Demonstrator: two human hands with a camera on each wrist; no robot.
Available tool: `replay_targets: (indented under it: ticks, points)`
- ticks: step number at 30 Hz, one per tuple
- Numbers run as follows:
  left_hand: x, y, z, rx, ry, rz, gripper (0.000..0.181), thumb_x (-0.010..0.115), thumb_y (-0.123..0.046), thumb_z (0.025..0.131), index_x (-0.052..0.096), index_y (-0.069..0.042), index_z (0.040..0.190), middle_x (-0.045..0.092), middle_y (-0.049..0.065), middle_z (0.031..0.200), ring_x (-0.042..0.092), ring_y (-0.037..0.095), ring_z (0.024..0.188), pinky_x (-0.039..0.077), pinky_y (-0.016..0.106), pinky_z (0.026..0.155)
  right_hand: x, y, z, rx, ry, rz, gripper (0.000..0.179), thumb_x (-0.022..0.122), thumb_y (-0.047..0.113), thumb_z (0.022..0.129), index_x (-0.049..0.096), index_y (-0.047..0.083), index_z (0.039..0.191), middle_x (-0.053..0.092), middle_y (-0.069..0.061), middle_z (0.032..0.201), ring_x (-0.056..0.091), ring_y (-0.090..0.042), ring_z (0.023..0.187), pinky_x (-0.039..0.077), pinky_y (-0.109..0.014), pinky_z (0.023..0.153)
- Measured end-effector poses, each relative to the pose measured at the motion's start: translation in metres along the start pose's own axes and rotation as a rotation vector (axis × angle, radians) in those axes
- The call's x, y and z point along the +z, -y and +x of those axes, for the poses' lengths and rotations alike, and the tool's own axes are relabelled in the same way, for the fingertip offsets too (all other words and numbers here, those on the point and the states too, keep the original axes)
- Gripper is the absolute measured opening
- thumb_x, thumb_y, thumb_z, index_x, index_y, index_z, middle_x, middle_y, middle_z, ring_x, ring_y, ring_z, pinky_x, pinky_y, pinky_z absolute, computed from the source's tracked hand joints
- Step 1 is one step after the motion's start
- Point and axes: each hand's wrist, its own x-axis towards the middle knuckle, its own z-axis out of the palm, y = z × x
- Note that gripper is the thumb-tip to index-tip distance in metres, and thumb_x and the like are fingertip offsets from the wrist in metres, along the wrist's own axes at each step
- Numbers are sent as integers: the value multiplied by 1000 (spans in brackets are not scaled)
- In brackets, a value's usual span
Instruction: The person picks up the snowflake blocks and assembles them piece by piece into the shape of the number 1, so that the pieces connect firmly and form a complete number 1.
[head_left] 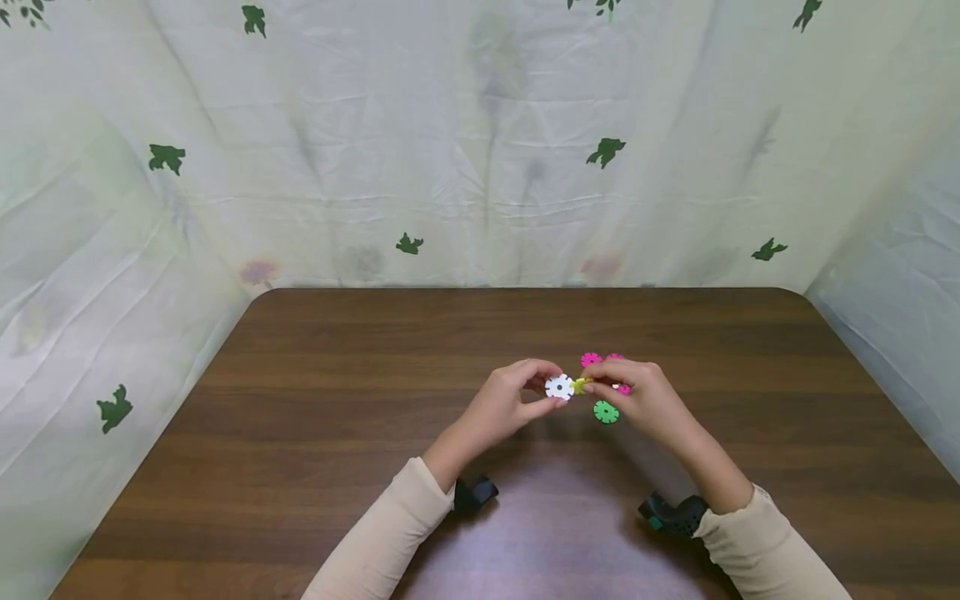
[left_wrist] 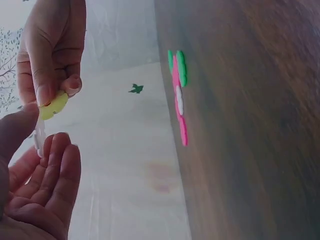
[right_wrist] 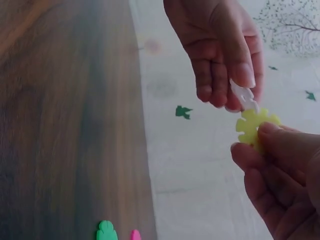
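Observation:
My left hand pinches a white notched disc between thumb and fingers. Just to its right, my right hand pinches a yellow notched disc by its edge. The two discs meet edge to edge, set at an angle to each other; in the right wrist view the white disc touches the yellow one's rim. How deep their notches sit in each other I cannot tell. Both hands are raised above the table, and the right fingers cover part of the yellow disc.
On the brown wooden table several loose discs lie near and under my right hand: a green disc, a pink disc and others partly hidden, one of them white. A pale curtain with green bird shapes hangs behind the table.

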Motion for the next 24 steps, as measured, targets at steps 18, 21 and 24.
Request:
replay_targets:
  ticks: [18, 21, 24]
  points:
    - [-1, -7, 1, 172, -7, 195, 41, 76, -17, 72, 62, -3, 108, 53, 4, 104, 53, 12, 94, 42, 15, 79, 8, 10, 0, 295, 93, 404, 16, 65, 3, 80, 61, -2, 94, 62, -10, 79, 63, -28, 66, 50, -41, 61]
    - [0, -8, 1, 206, -45, 233, 34, 76, -15, 73, 63, -4, 103, 56, 2, 96, 54, 11, 87, 41, 14, 76, 8, 13, 1, 331, 94, 486, 19, 64, 0, 80, 55, -5, 96, 61, -14, 80, 63, -27, 68, 50, -42, 63]
    - [0, -8, 2, 197, -73, 222, 27, 74, -13, 74, 64, -3, 98, 59, 1, 91, 55, 9, 82, 42, 14, 73, 2, 12, 1, 342, 86, 448, 23, 64, 1, 80, 54, -4, 101, 61, -14, 88, 64, -21, 75, 50, -40, 65]
